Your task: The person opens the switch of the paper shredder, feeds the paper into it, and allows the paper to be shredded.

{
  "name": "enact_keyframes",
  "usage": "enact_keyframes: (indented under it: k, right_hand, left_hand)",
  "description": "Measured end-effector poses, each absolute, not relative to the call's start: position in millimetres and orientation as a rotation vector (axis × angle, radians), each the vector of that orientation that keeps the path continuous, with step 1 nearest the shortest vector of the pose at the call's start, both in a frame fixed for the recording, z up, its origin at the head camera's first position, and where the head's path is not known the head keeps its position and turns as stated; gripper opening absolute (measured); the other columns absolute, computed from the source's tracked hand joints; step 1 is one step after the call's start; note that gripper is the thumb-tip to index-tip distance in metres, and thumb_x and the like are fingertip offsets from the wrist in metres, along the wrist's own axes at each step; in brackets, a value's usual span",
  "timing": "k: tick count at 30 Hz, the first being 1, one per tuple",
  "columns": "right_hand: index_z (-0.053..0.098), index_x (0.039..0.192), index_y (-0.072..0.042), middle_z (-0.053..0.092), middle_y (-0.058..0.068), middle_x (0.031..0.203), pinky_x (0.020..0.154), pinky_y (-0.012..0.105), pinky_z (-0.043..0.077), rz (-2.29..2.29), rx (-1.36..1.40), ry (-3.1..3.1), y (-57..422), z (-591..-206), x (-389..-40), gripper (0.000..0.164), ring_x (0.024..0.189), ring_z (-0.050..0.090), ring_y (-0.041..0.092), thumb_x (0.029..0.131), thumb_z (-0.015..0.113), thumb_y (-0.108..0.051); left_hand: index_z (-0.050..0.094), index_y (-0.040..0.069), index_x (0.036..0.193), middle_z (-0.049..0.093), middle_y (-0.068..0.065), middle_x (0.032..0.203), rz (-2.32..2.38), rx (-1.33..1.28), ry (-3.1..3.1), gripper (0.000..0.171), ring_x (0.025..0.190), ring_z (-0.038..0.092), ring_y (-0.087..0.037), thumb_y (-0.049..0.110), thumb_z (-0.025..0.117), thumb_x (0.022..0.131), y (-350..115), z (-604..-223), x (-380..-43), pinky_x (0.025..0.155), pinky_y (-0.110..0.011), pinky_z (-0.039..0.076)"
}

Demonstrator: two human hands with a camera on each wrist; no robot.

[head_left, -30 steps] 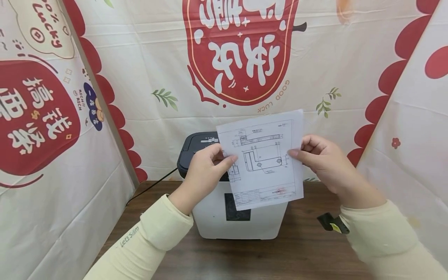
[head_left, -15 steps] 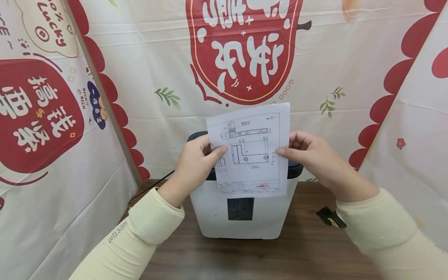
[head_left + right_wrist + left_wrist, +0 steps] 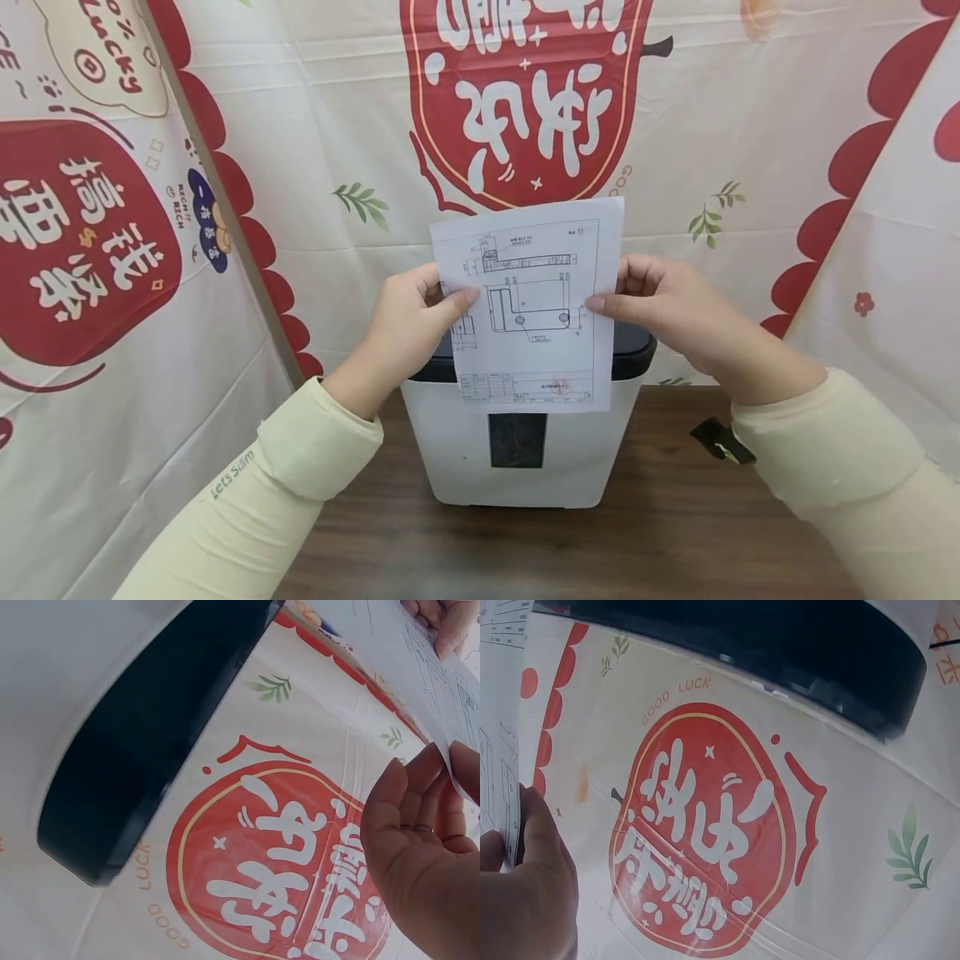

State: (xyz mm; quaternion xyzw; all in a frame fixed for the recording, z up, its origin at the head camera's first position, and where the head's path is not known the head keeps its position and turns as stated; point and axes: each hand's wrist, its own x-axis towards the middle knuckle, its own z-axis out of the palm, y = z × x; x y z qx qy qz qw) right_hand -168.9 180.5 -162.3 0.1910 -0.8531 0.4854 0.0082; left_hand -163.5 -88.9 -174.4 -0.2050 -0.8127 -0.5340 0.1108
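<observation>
A white sheet of paper (image 3: 540, 358) printed with a technical drawing is held up between both hands. My left hand (image 3: 401, 333) pinches its left edge, thumb on the printed face and fingers behind. On the opposite edge my right hand (image 3: 675, 321) pinches it the same way. In the right wrist view the right hand (image 3: 427, 832) grips the paper's edge between thumb and fingers. The left wrist view shows the left hand (image 3: 532, 892) at the sheet's edge. Behind and below the paper stands a white paper shredder (image 3: 450, 442) with a dark top, partly covered by the sheet.
The shredder stands on a brown wooden table (image 3: 480, 550). A printed cloth (image 3: 300, 100) hangs behind it, with more cloth on both sides. A small black object (image 3: 720, 440) shows at the right sleeve.
Both hands have carried the paper left and a little up, and it now hangs straighter. More of the shredder's front shows below the sheet. The grip has stayed the same.
</observation>
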Motion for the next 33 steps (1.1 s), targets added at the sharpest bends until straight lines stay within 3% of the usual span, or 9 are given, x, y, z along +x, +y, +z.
enact_keyframes:
  k: [9,21,28,33]
  right_hand:
    - [0.062,0.114,-0.003,0.069,0.002,0.112,0.083,0.026,0.051,1.469,0.633,-2.642,179.9,-147.9,-174.2,0.027,0.093,0.068,0.012,0.092,0.065,-0.019]
    - [0.065,0.108,-0.005,0.071,-0.004,0.104,0.079,0.027,0.049,1.548,0.581,-2.580,177.3,-137.5,-186.7,0.020,0.094,0.065,0.015,0.092,0.066,-0.016]
    - [0.064,0.115,-0.006,0.070,-0.003,0.109,0.081,0.028,0.049,1.497,0.586,-2.612,175.1,-131.3,-197.9,0.025,0.096,0.066,0.012,0.092,0.065,-0.019]
    - [0.065,0.110,-0.006,0.070,-0.001,0.113,0.084,0.028,0.051,1.498,0.602,-2.600,170.9,-128.4,-205.4,0.022,0.097,0.067,0.012,0.092,0.066,-0.018]
  left_hand:
    - [0.067,0.010,0.117,0.072,-0.006,0.101,-1.576,-0.574,-2.388,0.024,0.087,0.070,-0.017,0.013,0.062,0.094,-89.2,-160.4,-168.6,0.083,-0.036,0.056]
    - [0.066,0.009,0.119,0.072,-0.006,0.103,-1.581,-0.576,-2.408,0.025,0.088,0.070,-0.017,0.012,0.061,0.095,-88.2,-142.3,-178.4,0.083,-0.035,0.055]
    - [0.065,0.008,0.122,0.072,-0.008,0.106,-1.629,-0.580,-2.400,0.028,0.090,0.071,-0.019,0.009,0.060,0.094,-88.3,-134.3,-185.7,0.084,-0.035,0.055]
    - [0.066,0.009,0.122,0.072,-0.008,0.108,-1.612,-0.537,-2.406,0.028,0.093,0.071,-0.020,0.008,0.061,0.094,-90.3,-132.3,-190.4,0.085,-0.036,0.055]
